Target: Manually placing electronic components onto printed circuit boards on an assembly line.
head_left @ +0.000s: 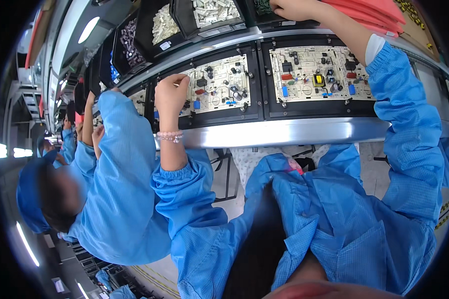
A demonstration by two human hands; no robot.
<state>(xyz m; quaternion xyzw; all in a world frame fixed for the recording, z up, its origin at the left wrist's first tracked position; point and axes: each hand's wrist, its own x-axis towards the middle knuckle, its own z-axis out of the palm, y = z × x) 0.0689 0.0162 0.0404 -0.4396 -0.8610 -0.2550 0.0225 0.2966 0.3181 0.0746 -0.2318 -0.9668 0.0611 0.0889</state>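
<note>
My left hand is raised over the left circuit board, its fingers curled into a pinch. Whatever it may hold is too small to make out. A pink bead bracelet circles that wrist. At the top edge, my right hand reaches over a black bin of small green parts, fingers drawn together and partly cut off by the picture's edge. Below that arm lies the right circuit board, with a yellow transformer and red and blue components. Both boards sit in black frames.
Black bins of white connectors, cream parts and purple parts line the back. Red trays are stacked at the upper right. A metal rail runs along the front. A co-worker in blue works close on my left.
</note>
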